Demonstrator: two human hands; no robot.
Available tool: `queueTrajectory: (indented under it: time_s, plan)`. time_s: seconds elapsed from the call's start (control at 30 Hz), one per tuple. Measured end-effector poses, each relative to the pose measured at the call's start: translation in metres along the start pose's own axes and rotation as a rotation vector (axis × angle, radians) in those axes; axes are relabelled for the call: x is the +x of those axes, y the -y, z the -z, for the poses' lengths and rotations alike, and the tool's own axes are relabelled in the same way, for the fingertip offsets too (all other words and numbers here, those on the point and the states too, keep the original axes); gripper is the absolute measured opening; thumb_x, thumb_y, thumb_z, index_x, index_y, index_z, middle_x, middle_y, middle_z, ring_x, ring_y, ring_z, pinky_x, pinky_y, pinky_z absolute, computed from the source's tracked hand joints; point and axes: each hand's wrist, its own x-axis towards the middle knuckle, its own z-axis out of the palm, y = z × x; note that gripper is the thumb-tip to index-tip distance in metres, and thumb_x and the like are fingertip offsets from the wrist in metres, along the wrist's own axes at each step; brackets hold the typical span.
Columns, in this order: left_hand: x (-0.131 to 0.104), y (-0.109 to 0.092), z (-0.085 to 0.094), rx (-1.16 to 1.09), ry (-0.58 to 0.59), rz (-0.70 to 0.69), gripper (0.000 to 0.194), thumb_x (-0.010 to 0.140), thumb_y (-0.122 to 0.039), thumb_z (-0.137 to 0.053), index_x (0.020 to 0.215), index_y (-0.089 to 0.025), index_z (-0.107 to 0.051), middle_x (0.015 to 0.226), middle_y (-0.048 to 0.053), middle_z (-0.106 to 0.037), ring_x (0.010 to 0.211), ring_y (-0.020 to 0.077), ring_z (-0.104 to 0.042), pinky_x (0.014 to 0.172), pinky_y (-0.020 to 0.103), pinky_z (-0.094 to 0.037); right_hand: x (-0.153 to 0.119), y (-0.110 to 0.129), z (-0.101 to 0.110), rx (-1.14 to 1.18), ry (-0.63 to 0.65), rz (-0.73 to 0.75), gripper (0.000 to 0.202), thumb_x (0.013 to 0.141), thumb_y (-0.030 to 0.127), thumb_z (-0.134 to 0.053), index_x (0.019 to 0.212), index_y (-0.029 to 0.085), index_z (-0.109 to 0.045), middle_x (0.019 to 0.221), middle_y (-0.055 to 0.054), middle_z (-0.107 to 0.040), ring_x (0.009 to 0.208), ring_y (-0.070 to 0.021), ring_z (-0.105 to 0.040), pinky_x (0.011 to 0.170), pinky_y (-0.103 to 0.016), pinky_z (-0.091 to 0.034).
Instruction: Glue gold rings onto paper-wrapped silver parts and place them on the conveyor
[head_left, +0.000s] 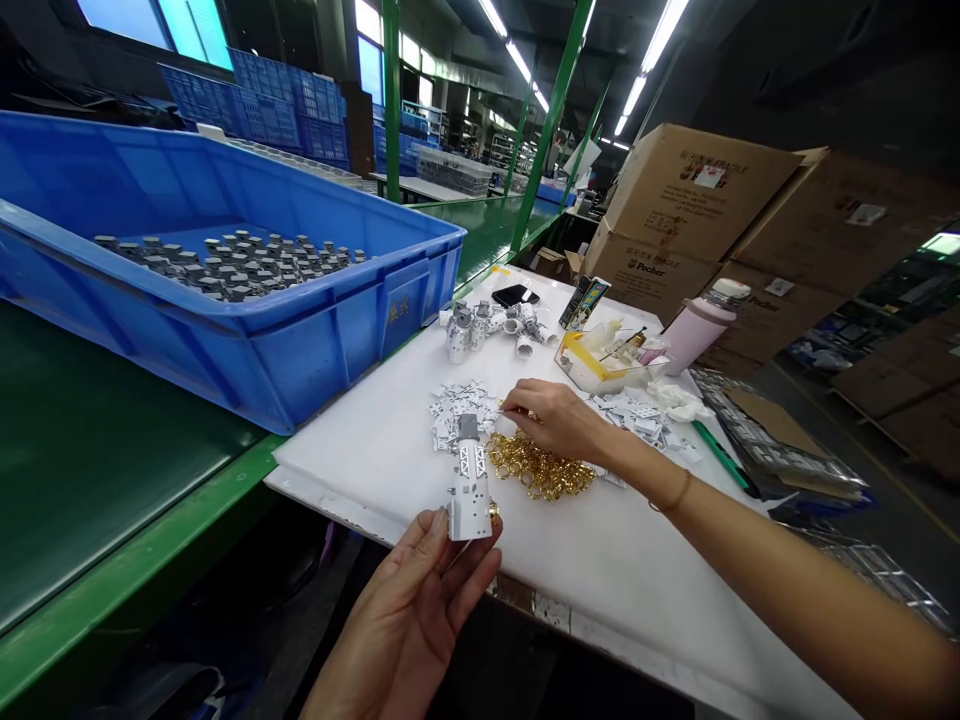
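My left hand [427, 590] grips the lower end of a white and grey cylindrical part [470, 495] over the table's front edge, with a small gold piece [493, 512] at its right side. The part stands nearly upright, its grey block end up. My right hand [551, 415] is over the back of a pile of gold rings [544, 470], its thumb and fingertips pinched together beside a heap of small flat white pieces [457, 405]. What lies between those fingertips is too small to make out. Another heap of flat white pieces [634, 415] lies right of my right hand.
A large blue crate [352, 340] with several grey parts stands left on a green surface. On the white table [360, 430] are more white cylindrical parts [469, 330], a phone [516, 295], a yellow-edged tray [592, 372], a pink bottle [694, 335] and a green tool [724, 455]. Cardboard boxes [690, 200] stand behind.
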Motion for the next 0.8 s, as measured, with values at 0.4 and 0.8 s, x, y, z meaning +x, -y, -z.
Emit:
queueTrajectory:
  time_s: [0.4,0.8]
  plan:
    - [0.004,0.028,-0.022,0.114,0.164,-0.21,0.008,0.086,-0.026,-0.064,0.086,-0.018,-0.065,0.096,0.001,-0.067,0.097,0.0154,-0.064,0.094,0.033,-0.055,-0.069,0.101,0.022,0.637,-0.411,-0.432,0.002,0.087,0.018,-0.063,0.089,0.019,-0.063,0.075,0.001,-0.065,0.067,-0.011,-0.066,0.063,-0.022,-0.057]
    - [0.001,0.051,-0.031,0.143,0.188,-0.262,0.011,0.086,-0.029,-0.064,0.087,-0.018,-0.062,0.095,0.001,-0.064,0.093,0.0132,-0.06,0.095,0.035,-0.051,-0.083,0.12,-0.024,0.336,-0.895,-0.383,0.024,0.084,0.004,-0.064,0.097,0.023,-0.069,0.089,-0.001,-0.066,0.083,-0.0156,-0.063,0.072,-0.031,-0.054]
